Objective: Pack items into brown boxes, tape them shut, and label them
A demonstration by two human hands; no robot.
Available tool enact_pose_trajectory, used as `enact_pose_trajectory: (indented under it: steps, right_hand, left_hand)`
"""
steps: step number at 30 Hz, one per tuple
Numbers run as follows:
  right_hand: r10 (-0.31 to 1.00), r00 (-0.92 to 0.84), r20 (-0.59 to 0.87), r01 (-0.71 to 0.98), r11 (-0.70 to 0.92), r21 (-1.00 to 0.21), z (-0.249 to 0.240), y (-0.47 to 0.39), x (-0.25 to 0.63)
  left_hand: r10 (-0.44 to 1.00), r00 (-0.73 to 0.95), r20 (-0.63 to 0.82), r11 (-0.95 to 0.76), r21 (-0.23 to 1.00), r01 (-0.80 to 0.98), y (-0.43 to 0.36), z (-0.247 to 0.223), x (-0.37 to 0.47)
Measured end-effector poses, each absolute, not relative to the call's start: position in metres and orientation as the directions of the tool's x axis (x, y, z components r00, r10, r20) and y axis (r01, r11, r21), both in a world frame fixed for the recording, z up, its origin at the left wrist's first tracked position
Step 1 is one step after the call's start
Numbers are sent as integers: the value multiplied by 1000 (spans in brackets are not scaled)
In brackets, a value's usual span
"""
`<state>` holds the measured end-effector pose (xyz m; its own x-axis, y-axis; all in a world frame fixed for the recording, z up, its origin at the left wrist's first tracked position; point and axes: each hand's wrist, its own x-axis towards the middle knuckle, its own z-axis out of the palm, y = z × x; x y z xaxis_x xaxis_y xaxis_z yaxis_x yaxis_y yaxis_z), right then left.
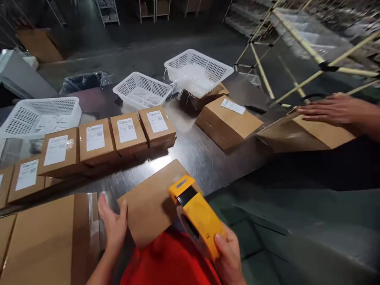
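Observation:
My right hand (227, 253) grips a yellow tape dispenser (196, 215) whose front end rests on the near edge of a plain brown cardboard box (148, 202) lying on the metal table (196, 152). My left hand (113, 223) holds the left side of that box, fingers spread along its edge. A red garment (169, 259) fills the view below the box.
A row of labelled brown boxes (96, 140) lines the table's left. Three white perforated baskets (142, 90) stand behind. A larger labelled box (227, 120) lies centre right. Another person's hand (332, 109) rests on a box (305, 134) at the right. Flat cardboard (44, 237) lies at the lower left.

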<state>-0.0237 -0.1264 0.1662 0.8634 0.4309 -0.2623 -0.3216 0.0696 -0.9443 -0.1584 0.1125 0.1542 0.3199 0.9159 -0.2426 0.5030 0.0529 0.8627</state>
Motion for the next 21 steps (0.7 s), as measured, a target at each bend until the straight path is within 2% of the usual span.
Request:
enact_pose_trajectory:
  steps: [1, 2, 4, 6, 7, 9, 12, 15, 21]
  right_hand:
    - [448, 862, -236, -292, 59, -955, 159, -131, -34]
    - [464, 865, -192, -238, 42, -970, 153, -135, -42]
    - [481, 873, -82, -86, -14, -996, 145, -140, -54]
    - [467, 884, -16, 23, -79, -997, 143, -142, -63]
    - [454, 891, -22, 29, -105, -994, 144, -143, -67]
    - [454, 886, -92, -41, -121, -992, 148, -141, -74]
    - [493, 850, -186, -163, -89, -983, 155, -139, -80]
    - [521, 828, -207, -183, -99, -978, 160, -138, -79]
    - [580, 764, -283, -270, -111, -956, 161, -141, -73]
  left_hand:
    - [912, 373, -171, -29, 880, 474, 116, 171, -151]
    - [841, 493, -223, -15, 901, 433, 120, 187, -143]
    - [538, 708, -458, 205, 885, 417, 125, 215, -123]
    - [269, 769, -579, 323, 807, 494, 124, 230, -106]
    - [198, 773, -602, 334, 783, 525, 121, 232, -100]
    - [165, 770, -616, 301, 775, 556, 115, 229, -92]
    - [215, 757, -617, 225, 785, 577, 108, 216, -89]
    - [265, 748, -609, 178, 793, 583, 106, 207, -85]
    - [209, 726, -655, 227, 755, 616, 106, 194, -81]
